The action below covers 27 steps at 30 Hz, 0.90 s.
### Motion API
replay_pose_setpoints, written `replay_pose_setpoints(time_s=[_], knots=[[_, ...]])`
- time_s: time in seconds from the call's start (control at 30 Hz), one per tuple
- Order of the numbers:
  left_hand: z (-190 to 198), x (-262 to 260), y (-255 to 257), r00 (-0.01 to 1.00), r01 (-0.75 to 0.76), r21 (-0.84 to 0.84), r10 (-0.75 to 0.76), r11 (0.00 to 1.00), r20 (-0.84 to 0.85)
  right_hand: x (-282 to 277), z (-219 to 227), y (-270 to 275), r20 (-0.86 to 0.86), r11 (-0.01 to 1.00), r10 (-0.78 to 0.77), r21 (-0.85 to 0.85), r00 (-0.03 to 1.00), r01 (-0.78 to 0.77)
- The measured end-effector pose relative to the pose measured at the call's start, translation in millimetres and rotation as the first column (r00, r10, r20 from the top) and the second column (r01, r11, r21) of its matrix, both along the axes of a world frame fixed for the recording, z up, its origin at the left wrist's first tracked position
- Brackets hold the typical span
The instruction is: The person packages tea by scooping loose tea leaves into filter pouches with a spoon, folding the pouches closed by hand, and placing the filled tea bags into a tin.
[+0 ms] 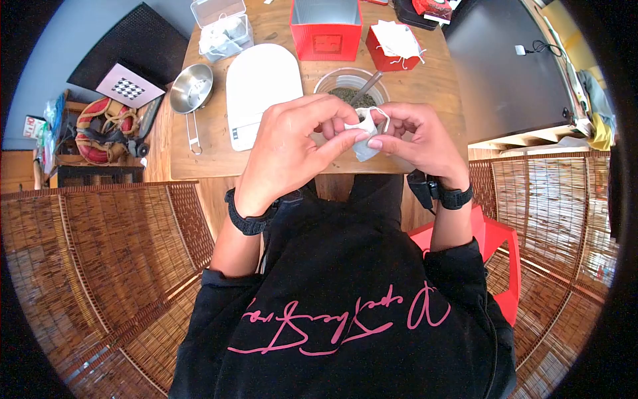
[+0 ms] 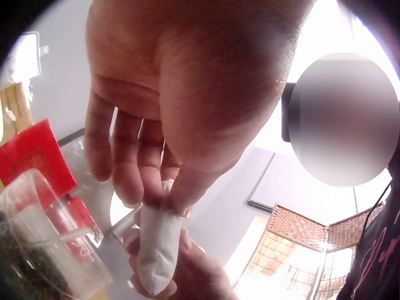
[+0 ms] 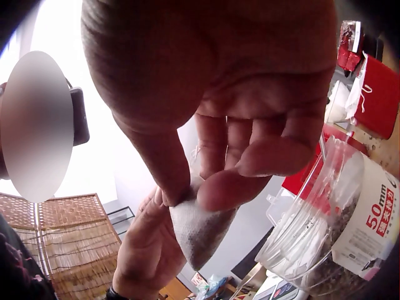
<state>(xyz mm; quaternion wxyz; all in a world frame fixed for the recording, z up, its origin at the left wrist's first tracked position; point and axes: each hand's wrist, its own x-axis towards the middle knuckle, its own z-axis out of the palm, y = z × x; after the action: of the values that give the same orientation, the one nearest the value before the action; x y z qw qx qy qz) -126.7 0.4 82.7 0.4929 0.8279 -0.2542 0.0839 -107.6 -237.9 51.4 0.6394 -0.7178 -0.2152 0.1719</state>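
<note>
A small white drawstring tea bag [image 1: 365, 151] hangs between both hands, above the table's front edge. My left hand [image 1: 292, 139] pinches one side of its top between thumb and fingers. On the other side, my right hand [image 1: 419, 136] pinches the rim, with a loop of white string beside its fingers. Seen from the left wrist, the bag [image 2: 157, 250] hangs with its pointed end down. In the right wrist view the lower part of the bag [image 3: 203, 237] looks filled out and darker inside. Just beyond the hands stands a clear tub [image 1: 321, 83] of dark dried leaves with a metal spoon [image 1: 367, 88] in it.
Left of the tub lies a white kitchen scale [image 1: 262, 86], with a steel measuring pan [image 1: 191, 93] further left. A clear box [image 1: 226, 40] holds white bags. Behind stand a large red box [image 1: 325, 41] and a smaller red box [image 1: 392, 60] with white bags.
</note>
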Motion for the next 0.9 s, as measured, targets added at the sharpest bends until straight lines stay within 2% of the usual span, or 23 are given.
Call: replay_pose_setpoints(time_s=[0.13,0.23,0.37,0.43,0.47,0.53,0.6,0.63,0.67,0.7,0.73,0.9], knots=[[1.8,-0.4,-1.8,1.0,-0.022,-0.075,0.021,0.997,-0.02,-0.8,4.6,0.1,0.068,0.997,-0.071,-0.013,0.995,0.072],[3.1,3.3,0.7,0.999,-0.023,-0.021,0.024,1.0,0.044,-0.6,7.4,2.3,0.072,0.994,-0.103,-0.019,0.992,0.105],[4.9,3.7,-0.3,0.998,-0.045,-0.031,0.046,0.999,0.051,-0.9,8.3,1.7,0.094,0.995,-0.098,-0.02,0.991,0.1],[12.9,1.7,-1.3,0.995,-0.101,-0.139,0.096,0.985,-0.041,-1.1,5.3,1.8,0.08,0.993,-0.117,-0.009,0.99,0.118],[16.8,2.1,0.1,0.995,-0.101,-0.139,0.096,0.985,-0.043,-1.5,4.1,1.4,0.066,0.991,-0.136,0.001,0.989,0.136],[26.5,4.3,9.4,0.966,-0.193,-0.177,0.219,0.965,0.139,-2.8,6.3,3.4,0.05,0.988,-0.153,0.025,0.987,0.151],[42.7,8.8,27.3,0.932,-0.184,-0.283,0.259,0.941,0.255,-3.1,7.0,3.1,0.037,0.985,-0.167,0.048,0.985,0.165],[55.2,14.0,36.4,0.886,-0.124,-0.343,0.26,0.931,0.384,-2.1,7.0,1.1,0.071,0.987,-0.162,0.016,0.984,0.162],[64.0,24.5,56.5,0.882,0.0,-0.436,0.205,0.9,0.423,-1.4,6.9,-0.1,0.106,0.987,-0.157,-0.016,0.982,0.159],[80.3,21.3,61.0,0.839,-0.147,-0.654,0.444,0.742,0.315,-1.2,6.3,-0.1,0.108,0.987,-0.157,-0.017,0.982,0.16],[104.2,22.0,66.8,0.821,0.158,-0.693,0.296,0.704,0.488,-1.3,5.5,0.0,0.1,0.987,-0.158,-0.001,0.982,0.159],[103.0,25.5,66.9,0.814,0.173,-0.703,0.301,0.69,0.497,-2.1,8.8,-0.5,0.112,0.986,-0.163,-0.029,0.98,0.167]])
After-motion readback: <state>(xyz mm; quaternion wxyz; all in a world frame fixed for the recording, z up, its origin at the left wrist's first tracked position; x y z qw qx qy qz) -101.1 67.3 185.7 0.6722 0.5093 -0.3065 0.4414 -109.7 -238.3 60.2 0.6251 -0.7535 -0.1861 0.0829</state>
